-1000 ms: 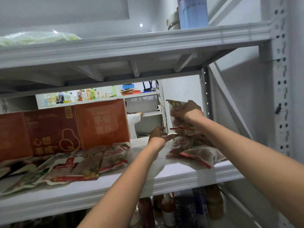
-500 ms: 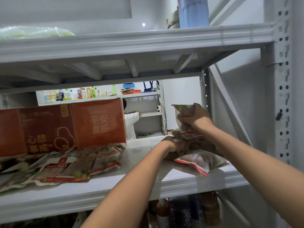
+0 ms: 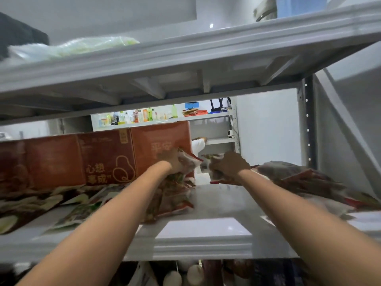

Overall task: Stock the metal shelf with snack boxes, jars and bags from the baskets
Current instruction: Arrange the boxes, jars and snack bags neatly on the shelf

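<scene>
left hand (image 3: 168, 162) grips snack bag (image 3: 190, 162), bag at its 3 o'clock | right hand (image 3: 232, 165) grips second bag (image 3: 214, 176), at its 9 o'clock | both over shelf (image 3: 206, 230)

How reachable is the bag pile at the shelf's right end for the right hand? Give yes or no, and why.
Probably yes: the bag pile lies just right of the right hand, with nothing between them. But that hand grips a snack bag, so it must release that first.
</scene>
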